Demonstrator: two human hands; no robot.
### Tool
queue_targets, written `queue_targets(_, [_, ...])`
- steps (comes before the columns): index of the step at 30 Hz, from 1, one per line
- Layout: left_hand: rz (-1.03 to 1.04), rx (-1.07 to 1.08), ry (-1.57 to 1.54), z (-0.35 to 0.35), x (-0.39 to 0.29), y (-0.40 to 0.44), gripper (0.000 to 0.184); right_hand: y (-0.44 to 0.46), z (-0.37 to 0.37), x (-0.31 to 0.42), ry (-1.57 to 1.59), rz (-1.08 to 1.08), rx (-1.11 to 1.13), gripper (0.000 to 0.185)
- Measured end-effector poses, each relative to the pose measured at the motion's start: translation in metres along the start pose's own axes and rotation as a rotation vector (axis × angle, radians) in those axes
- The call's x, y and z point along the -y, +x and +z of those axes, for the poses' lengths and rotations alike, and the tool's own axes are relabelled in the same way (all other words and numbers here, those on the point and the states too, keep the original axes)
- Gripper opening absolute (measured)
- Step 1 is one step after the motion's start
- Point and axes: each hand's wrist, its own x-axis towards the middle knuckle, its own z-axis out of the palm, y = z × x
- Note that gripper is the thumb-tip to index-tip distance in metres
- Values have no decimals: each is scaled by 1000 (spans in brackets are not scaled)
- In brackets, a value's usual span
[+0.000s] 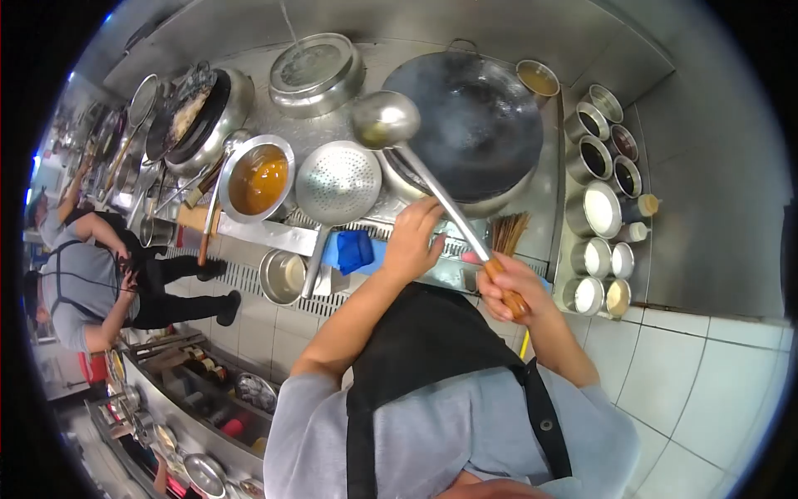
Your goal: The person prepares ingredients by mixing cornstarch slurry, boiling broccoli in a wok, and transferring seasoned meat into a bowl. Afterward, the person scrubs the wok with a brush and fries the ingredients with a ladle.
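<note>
My right hand (511, 287) is closed around the wooden handle of a metal ladle (436, 191). The ladle's bowl hangs over the left side of a large dark wok (474, 116), whose inside looks wet and gives off some steam. Close to the wok's near rim is my left hand (411, 241), thumb apart from the fingers, with nothing visible in it. Left of the ladle, a perforated strainer (338, 183) lies with its handle toward me. Beside that stands a metal bowl of orange-brown oil (259, 179).
Metal seasoning pots (600, 208) line the right side. A bamboo brush (507, 233) and a blue cloth (355, 251) lie at the stove's front edge. A lidded pot (316, 75) sits behind, another wok (187, 116) at left. Two people (91, 266) stand at left.
</note>
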Motion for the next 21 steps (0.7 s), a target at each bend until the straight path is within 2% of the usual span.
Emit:
queue_targets(2, [96,68,21,23,-15,24,55,-39,-8,8,-51,-60,-252,57])
queue_targets(3, [142,24,73,35,-19,33,51,-49,-15,13,-48,-58,-247,57])
queue_targets(5, [72,79,104,56,-15,39,48,-57,-35,27,-357,-111,-545,45])
queue_targets(6, [-5,131,128,66,-13,40,45,-54,-53,35,-361,-109,-535,45])
queue_targets(7, [4,73,155,66,-18,44,31,-43,-77,40,-508,-142,-611,38])
queue_targets(8, [-6,68,165,66,-20,48,31,-31,-98,48,-655,-178,-684,31])
queue_targets(11, [-152,23,155,62,-28,54,15,13,-137,81,-824,-190,-688,23])
queue_targets(13, [-197,34,166,57,-36,55,16,39,-147,91,-1126,-276,-748,30])
queue_targets(14, [-233,51,165,55,-40,56,17,44,-145,90,-1128,-273,-734,30])
queue_targets(16, [-312,96,187,53,-46,50,15,56,-131,83,-1129,-276,-892,50])
queue_targets(17, [-256,-22,158,53,-48,44,16,55,-122,79,-1186,-284,-921,61])
queue_targets(18, [-204,-148,136,51,-48,36,18,54,-136,69,-1208,-273,-881,61])
queue_targets(20, [-182,-202,45,36,-51,-2,29,56,-174,46,-1261,-495,-860,56])
queue_targets(21, [-251,-179,14,28,-53,-32,33,43,-149,43,-1252,-437,-860,58])
